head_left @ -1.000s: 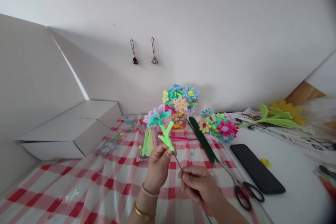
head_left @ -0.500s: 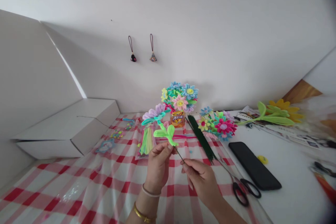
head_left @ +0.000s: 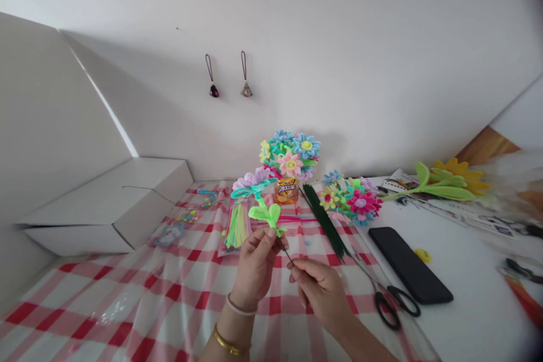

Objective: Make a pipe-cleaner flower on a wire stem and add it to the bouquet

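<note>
Between both hands is a pipe cleaner flower (head_left: 253, 182) with lilac petals, turquoise parts below them and bright green leaves (head_left: 266, 214) lower on its stem. My left hand (head_left: 258, 257) pinches the stem just under the green leaves. Lower down, my right hand (head_left: 318, 288) grips the thin dark end of the stem between thumb and fingers. The flower tilts up and to the left, above the checked cloth. A bag of pale green and yellow pipe cleaners (head_left: 236, 226) lies behind my left hand.
Pipe cleaner flowers stand in an orange container (head_left: 287, 191) by the wall. Dark green stems (head_left: 324, 220), another bouquet (head_left: 354, 201), scissors (head_left: 388, 297) and a black phone (head_left: 409, 264) lie to the right. A white box (head_left: 110, 203) sits at the left.
The flower has shifted slightly right and its leaves have turned a little. My right hand has moved slightly left along with the stem. Both hands keep their hold.
</note>
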### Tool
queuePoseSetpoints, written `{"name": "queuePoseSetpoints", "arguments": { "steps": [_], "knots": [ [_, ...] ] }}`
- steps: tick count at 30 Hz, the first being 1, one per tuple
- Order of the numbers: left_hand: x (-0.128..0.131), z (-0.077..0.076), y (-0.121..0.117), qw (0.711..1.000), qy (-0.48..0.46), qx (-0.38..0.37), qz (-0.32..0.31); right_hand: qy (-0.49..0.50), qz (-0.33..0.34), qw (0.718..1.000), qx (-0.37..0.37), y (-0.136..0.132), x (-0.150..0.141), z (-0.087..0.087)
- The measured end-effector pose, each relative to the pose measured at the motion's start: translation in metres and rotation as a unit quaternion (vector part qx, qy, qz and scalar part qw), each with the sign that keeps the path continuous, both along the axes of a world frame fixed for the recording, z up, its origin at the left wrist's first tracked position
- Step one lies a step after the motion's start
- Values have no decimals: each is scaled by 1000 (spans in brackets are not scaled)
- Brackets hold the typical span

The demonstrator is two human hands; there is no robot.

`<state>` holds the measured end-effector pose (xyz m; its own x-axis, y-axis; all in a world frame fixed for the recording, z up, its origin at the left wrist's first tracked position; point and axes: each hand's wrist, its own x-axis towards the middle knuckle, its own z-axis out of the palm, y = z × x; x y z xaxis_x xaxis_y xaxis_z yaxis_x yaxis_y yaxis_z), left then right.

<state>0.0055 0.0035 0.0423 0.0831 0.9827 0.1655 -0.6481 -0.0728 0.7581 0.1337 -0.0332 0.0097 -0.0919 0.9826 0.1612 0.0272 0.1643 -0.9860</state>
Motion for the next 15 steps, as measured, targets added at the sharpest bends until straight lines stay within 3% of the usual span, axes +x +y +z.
{"name": "queuePoseSetpoints", "arguments": {
  "steps": [3,6,11,15],
  "knots": [
    [-2,-1,0,999,6,43,6,73,52,993,-75,-2,-1,1],
    [-1,-1,-3,996,-12,90,-13,154,135,967,-154,-6,-3,0],
    [8,3,-12,990,-44,126,-42,198,202,942,-183,-10,-8,-3],
    [12,3,-12,993,-76,87,-39,186,187,951,-163,-9,-8,2]
  ]
}}
